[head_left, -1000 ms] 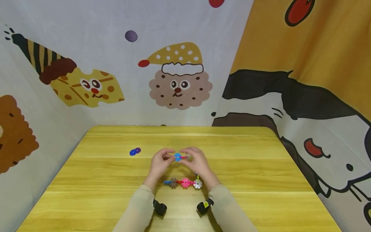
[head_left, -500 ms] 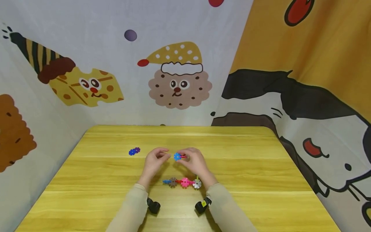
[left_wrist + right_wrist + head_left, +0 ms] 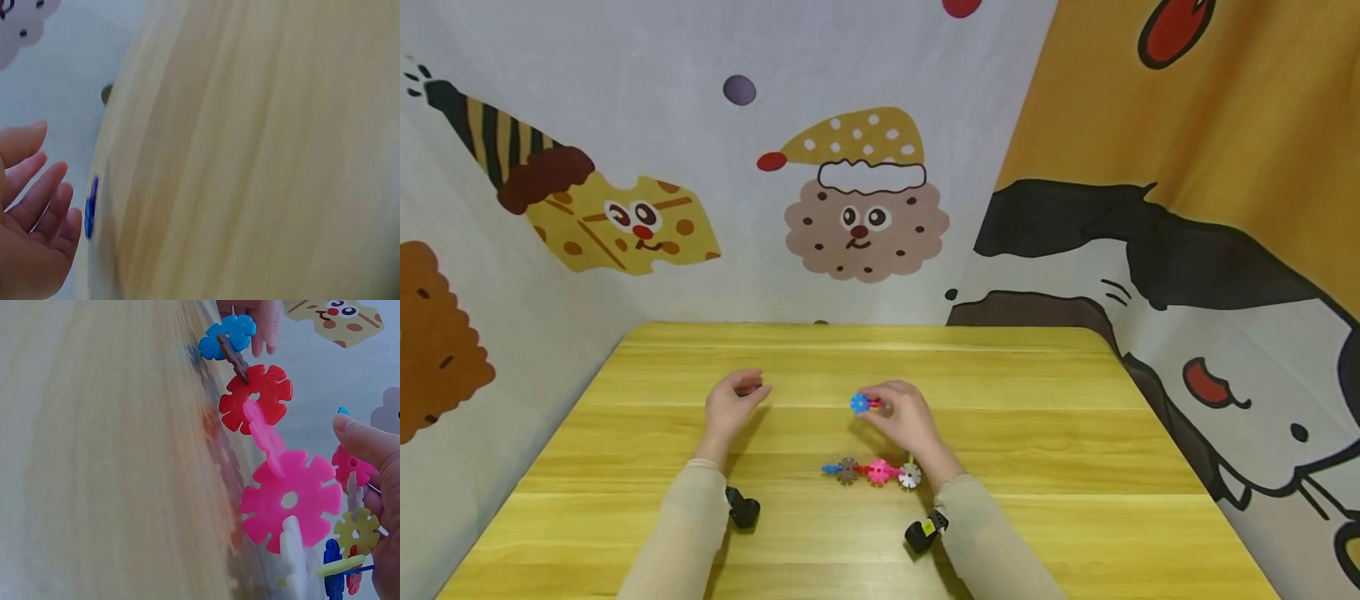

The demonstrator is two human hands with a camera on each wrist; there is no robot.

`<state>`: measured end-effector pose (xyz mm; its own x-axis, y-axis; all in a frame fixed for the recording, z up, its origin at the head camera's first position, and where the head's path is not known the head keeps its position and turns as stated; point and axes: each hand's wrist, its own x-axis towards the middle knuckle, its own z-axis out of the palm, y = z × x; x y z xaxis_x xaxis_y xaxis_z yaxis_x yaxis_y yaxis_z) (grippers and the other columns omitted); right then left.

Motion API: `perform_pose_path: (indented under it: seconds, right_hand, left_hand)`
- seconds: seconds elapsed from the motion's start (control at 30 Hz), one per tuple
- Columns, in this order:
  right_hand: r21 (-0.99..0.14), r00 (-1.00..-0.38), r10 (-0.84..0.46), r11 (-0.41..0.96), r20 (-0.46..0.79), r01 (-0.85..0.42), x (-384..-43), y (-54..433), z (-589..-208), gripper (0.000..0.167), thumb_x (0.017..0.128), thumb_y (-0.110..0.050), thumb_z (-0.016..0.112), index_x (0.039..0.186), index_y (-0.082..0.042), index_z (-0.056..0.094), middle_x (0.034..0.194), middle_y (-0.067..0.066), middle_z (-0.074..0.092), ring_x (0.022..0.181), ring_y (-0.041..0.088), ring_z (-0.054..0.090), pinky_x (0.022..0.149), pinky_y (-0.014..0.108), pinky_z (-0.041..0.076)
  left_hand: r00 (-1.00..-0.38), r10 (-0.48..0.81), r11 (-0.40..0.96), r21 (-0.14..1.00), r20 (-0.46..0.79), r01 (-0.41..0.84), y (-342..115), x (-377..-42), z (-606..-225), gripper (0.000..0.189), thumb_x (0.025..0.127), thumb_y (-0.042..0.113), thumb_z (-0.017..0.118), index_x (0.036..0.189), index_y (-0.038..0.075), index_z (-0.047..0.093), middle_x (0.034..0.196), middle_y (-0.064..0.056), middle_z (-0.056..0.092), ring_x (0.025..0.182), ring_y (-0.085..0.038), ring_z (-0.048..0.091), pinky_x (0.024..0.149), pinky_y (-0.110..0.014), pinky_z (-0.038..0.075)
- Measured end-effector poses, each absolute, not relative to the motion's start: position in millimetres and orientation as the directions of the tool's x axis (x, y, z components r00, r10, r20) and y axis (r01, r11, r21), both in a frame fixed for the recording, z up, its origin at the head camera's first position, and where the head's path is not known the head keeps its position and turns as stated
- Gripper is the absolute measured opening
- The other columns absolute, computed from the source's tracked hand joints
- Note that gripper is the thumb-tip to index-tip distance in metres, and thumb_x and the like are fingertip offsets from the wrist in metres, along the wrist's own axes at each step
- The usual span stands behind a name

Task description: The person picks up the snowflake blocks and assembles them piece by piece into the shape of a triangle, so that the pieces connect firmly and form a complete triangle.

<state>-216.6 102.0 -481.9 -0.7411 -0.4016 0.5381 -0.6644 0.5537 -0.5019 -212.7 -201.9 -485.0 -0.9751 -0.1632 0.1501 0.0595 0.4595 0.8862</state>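
Observation:
My left hand [image 3: 728,412] reaches to the left, fingers loosely bent and apart. Two joined snowflake discs, blue and purple [image 3: 90,212], lie just beyond its fingertips in the left wrist view; the hand largely covers them in the head view. Between thumb and fingers my right hand [image 3: 908,417] pinches the far part of a snowflake-disc chain, a light blue disc [image 3: 860,404] poking out leftward. Pink [image 3: 351,465], white and yellow discs [image 3: 356,532] show beside that hand. Nearer me lies a row of blue, brown, red, pink [image 3: 878,472] and white discs; a yellow-green disc [image 3: 340,565] adjoins the white one.
The wooden table [image 3: 1037,433] runs back to a wall hung with cartoon-printed cloth [image 3: 865,300]. Black wrist cameras [image 3: 743,508] sit on both wrists, low over the tabletop.
My left hand has let go of the light blue disc and moved left to the blue and purple discs. My right hand stays nearly in place, still holding the chain.

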Motion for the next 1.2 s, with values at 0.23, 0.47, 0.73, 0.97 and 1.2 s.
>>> perform_pose_path:
  seconds: [0.23,0.47,0.73,0.97,1.2]
  right_hand:
    - [-0.514,-0.740,-0.397,0.539,0.542,-0.667,-215.3,101.5,-480.6,0.036,0.077,-0.016,0.085,0.110,-0.008,0.074,0.103,0.001,0.073,0.091,0.015,0.064,0.090,0.038,0.051]
    - [-0.520,-0.742,-0.393,0.537,0.543,-0.665,-216.0,101.7,-482.1,0.036,0.077,-0.016,0.086,0.110,-0.008,0.074,0.102,0.001,0.073,0.091,0.015,0.065,0.090,0.039,0.051]
    - [-0.512,-0.737,-0.388,0.539,0.553,-0.669,-215.7,102.6,-483.8,0.035,0.078,-0.017,0.085,0.111,-0.008,0.074,0.103,0.001,0.073,0.090,0.015,0.065,0.090,0.039,0.051]
    - [-0.504,-0.730,-0.390,0.539,0.561,-0.675,-214.8,103.2,-483.5,0.034,0.079,-0.018,0.085,0.110,-0.010,0.074,0.102,0.001,0.073,0.090,0.014,0.065,0.089,0.038,0.051]
    - [-0.525,-0.745,-0.381,0.537,0.547,-0.660,-212.6,103.9,-482.7,0.035,0.079,-0.018,0.085,0.112,-0.011,0.074,0.105,0.001,0.073,0.093,0.015,0.065,0.090,0.038,0.051]
  left_hand:
    - [-0.983,-0.145,0.536,0.844,0.114,0.019,-220.0,-214.2,-486.2,0.048,0.093,0.012,0.070,0.135,-0.005,0.055,0.137,-0.028,0.052,0.125,-0.044,0.047,0.105,-0.053,0.040]
    - [-0.993,-0.096,0.623,0.782,0.071,-0.004,-229.2,-212.7,-489.3,0.060,0.093,0.015,0.070,0.142,-0.008,0.045,0.144,-0.032,0.042,0.133,-0.048,0.036,0.111,-0.056,0.029]
    - [-0.995,-0.069,0.676,0.737,0.065,0.002,-231.8,-209.2,-491.2,0.059,0.092,0.011,0.071,0.140,-0.010,0.046,0.138,-0.034,0.044,0.125,-0.050,0.042,0.105,-0.058,0.035]
    - [-0.985,-0.147,0.666,0.745,0.089,-0.032,-229.0,-209.1,-494.9,0.040,0.089,0.009,0.074,0.121,-0.010,0.060,0.115,-0.028,0.059,0.106,-0.043,0.055,0.092,-0.054,0.045]
    - [-0.976,-0.199,0.656,0.752,0.085,-0.068,-227.8,-208.7,-500.8,0.031,0.086,0.013,0.076,0.108,-0.007,0.064,0.100,-0.022,0.064,0.093,-0.036,0.059,0.083,-0.048,0.048]
